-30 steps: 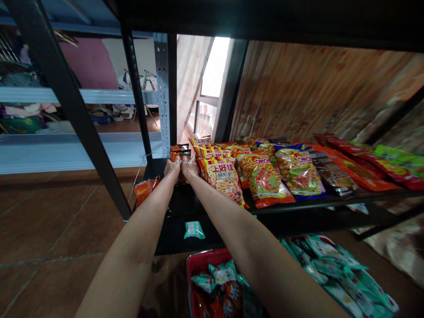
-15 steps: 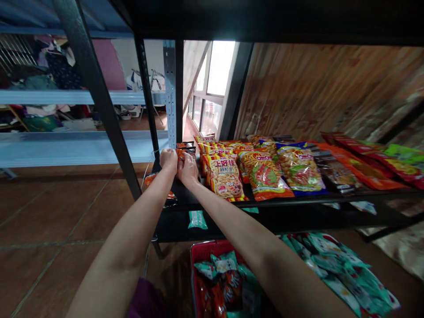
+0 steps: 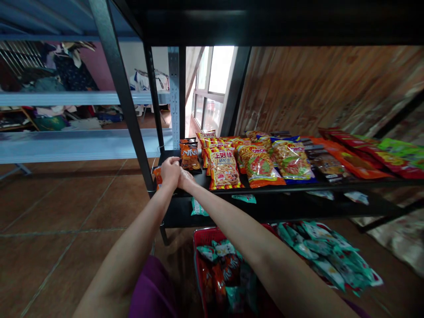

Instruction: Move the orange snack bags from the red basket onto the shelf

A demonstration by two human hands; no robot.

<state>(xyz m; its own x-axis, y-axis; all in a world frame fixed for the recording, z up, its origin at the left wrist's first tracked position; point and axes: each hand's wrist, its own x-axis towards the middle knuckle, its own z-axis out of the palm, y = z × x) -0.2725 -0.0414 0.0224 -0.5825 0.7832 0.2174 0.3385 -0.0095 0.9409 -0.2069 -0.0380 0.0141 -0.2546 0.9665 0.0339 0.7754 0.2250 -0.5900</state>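
At the left front corner of the black shelf point(image 3: 298, 189), our left hand point(image 3: 169, 170) and right hand point(image 3: 185, 179) press together, fingers curled; whether either grips the small orange packet point(image 3: 157, 174) poking out just left of them, we cannot tell. Just behind sits an orange snack bag point(image 3: 190, 157), beside a row of bigger bags point(image 3: 261, 164).

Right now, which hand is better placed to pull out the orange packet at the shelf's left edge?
Left, probably. The left hand lies right against the orange packet at the shelf edge; the right hand sits beside it, farther from the packet.
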